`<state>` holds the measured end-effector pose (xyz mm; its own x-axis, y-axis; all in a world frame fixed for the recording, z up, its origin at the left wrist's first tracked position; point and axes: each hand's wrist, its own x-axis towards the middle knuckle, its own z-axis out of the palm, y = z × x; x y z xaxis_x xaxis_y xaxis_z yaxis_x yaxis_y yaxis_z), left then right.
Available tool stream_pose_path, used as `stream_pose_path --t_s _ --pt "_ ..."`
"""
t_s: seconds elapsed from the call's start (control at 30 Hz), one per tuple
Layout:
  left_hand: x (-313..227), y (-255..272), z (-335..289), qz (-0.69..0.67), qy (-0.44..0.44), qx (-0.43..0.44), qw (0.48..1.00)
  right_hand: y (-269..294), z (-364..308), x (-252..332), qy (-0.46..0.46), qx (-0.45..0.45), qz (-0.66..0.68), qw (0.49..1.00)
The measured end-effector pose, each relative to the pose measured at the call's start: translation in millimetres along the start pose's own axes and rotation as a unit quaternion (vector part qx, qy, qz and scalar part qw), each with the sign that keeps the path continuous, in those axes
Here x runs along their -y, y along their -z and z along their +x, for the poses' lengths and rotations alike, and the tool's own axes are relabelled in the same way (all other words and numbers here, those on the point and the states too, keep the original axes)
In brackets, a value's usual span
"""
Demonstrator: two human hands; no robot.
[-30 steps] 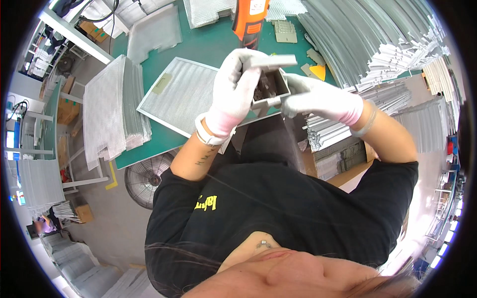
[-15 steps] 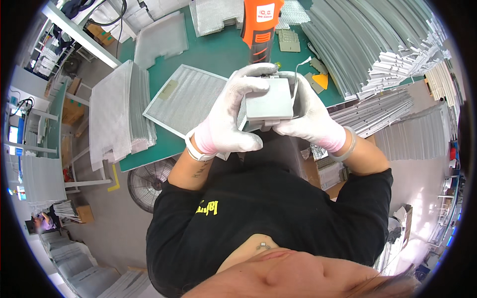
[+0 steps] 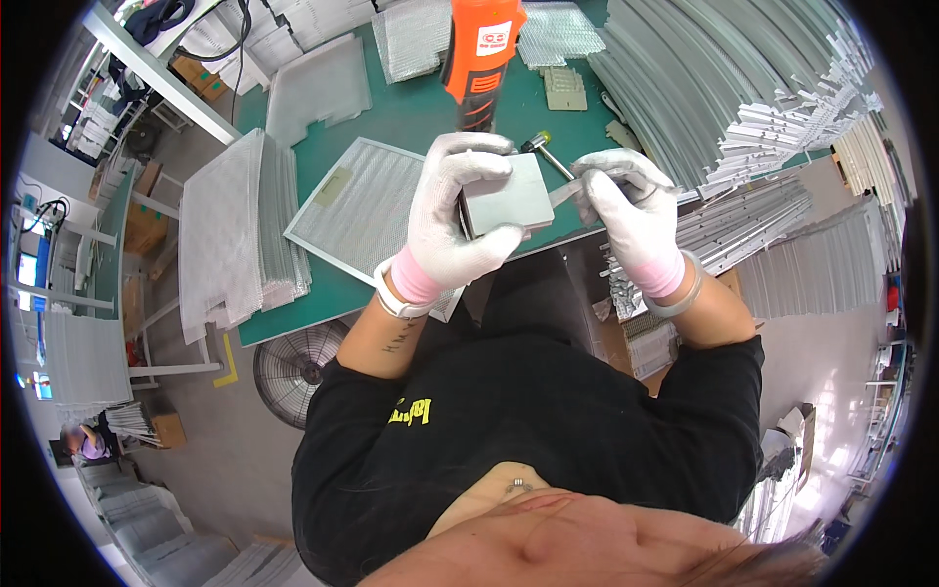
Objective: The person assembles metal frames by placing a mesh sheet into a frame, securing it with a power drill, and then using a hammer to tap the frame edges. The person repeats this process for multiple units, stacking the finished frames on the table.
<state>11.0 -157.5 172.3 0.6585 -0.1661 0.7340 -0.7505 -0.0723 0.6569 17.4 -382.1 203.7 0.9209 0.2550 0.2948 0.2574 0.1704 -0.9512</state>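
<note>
My left hand, in a white glove with a pink cuff, is wrapped round a pale grey box-shaped block. Just beyond that hand stands an orange and black power tool; it seems joined to the block, but my fingers hide the join. To the right, my gloved right hand pinches a thin pale strip. The strip runs from the block's right side to my fingertips. Between the hands and the far side, a metal rod with a black and yellow-green end lies on the green table.
A white-framed mesh panel lies left of my hands. Further left is a stack of mesh sheets. Long grey strips fill the table's right side. A floor fan stands below the table's left edge.
My right hand has left the block and moved right, pinching the strip's end. The block and power tool have shifted slightly left in my left hand.
</note>
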Motion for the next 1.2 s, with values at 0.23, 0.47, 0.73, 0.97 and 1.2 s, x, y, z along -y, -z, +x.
stream_pose_path --t_s 0.23,0.47,0.73,0.97,1.2 --pt "-11 -1 9 0.023 0.017 0.018 0.999 0 23 31 0.197 0.108 -0.255 0.940" --pt "-19 -2 9 -0.117 0.153 0.017 0.981 -15 56 54 0.211 0.260 -0.314 0.888" --pt "6 -18 -6 0.132 0.003 -0.022 0.991 -40 60 62 0.146 0.375 -0.347 0.847" --pt "8 -14 -26 -0.299 0.166 -0.131 0.931 -23 45 24 0.035 0.327 -0.030 0.944" --pt "5 -28 -25 -0.389 0.117 -0.072 0.911 -23 80 -11 0.115 0.139 0.064 0.981"
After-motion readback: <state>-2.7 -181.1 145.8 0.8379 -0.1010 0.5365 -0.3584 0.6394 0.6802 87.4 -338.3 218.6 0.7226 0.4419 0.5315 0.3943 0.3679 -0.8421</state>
